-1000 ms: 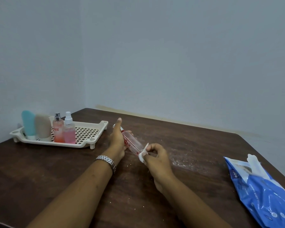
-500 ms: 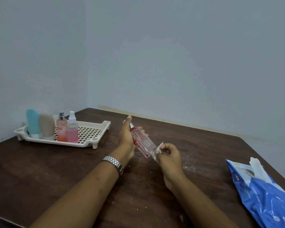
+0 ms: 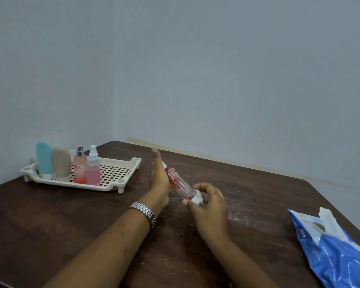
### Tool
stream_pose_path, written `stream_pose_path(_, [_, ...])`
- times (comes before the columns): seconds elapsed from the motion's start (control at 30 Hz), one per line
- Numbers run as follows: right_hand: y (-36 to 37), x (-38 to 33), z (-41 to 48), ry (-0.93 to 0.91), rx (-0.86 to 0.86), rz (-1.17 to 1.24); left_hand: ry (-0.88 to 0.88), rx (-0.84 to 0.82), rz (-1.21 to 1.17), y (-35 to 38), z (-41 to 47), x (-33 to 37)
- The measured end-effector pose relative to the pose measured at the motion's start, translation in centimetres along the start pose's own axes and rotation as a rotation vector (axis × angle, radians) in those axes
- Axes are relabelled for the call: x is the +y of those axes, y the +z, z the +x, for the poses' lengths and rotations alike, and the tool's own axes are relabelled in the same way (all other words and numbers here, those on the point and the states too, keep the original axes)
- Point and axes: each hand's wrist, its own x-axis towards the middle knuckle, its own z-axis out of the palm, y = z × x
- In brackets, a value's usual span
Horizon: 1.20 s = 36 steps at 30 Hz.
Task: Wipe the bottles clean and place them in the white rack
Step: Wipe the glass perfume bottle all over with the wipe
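Note:
My left hand [image 3: 159, 179] holds a clear bottle with red print [image 3: 178, 183] tilted above the table, its cap end hidden behind the hand and the index finger sticking straight up. My right hand [image 3: 209, 206] pinches a small white wipe [image 3: 196, 199] against the bottle's base. The white rack [image 3: 114, 173] stands at the back left. It holds a teal tube [image 3: 43, 159], a beige tube [image 3: 60, 163], a pink perfume bottle [image 3: 80, 166] and a pink spray bottle [image 3: 93, 167], all upright.
A blue and white wipes pack [image 3: 330, 250] lies at the right edge of the dark wooden table [image 3: 50, 225]. White crumbs and streaks mark the tabletop [image 3: 243, 213] around my hands. Grey walls close off the back and left.
Both hands with the bottle have shifted slightly and the wipe has bunched up against the bottle's base. The view has panned a little; the rack's contents are unchanged.

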Motion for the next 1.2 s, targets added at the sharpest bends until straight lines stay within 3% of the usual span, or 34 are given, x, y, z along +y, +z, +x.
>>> stream_pose_path(0.17, [-1.2,0.0,0.6,0.067,-0.016,0.056,0.301,-0.132,0.296,-0.3,-0.1,-0.1])
stream_pose_path(0.4, [-2.2,0.2,1.3,0.215,-0.064,0.263,0.47,-0.09,0.348,-1.0,-0.8,0.9])
stream_pose_path(0.5, [-2.4,0.2,1.2,0.264,-0.106,0.307,0.587,-0.173,0.378,-1.0,-0.8,0.4])
stream_pose_path(0.6, [-2.4,0.5,1.4,0.278,-0.108,0.318,0.42,-0.242,0.151,-0.7,-0.2,0.1])
stream_pose_path(0.67, [-2.4,0.8,1.7,0.302,-0.109,0.322,0.235,-0.36,-0.103,-0.4,-0.2,0.3])
stream_pose_path(0.77, [-2.7,1.4,2.1,0.361,-0.118,0.36,0.063,-0.526,-0.254,-0.7,0.1,0.6])
stream_pose_path(0.93, [-3.4,2.1,2.6,0.404,-0.214,0.324,0.021,-0.684,-0.165,-1.0,0.4,0.6])
stream_pose_path(1.07, [-3.6,2.2,2.5,0.46,-0.275,0.326,-0.002,-0.724,-0.034,-1.2,0.2,0.2])
stream_pose_path(1.2, [-3.8,2.1,2.5,0.421,-0.278,0.231,-0.043,-0.761,-0.05,-1.2,0.2,-0.1])
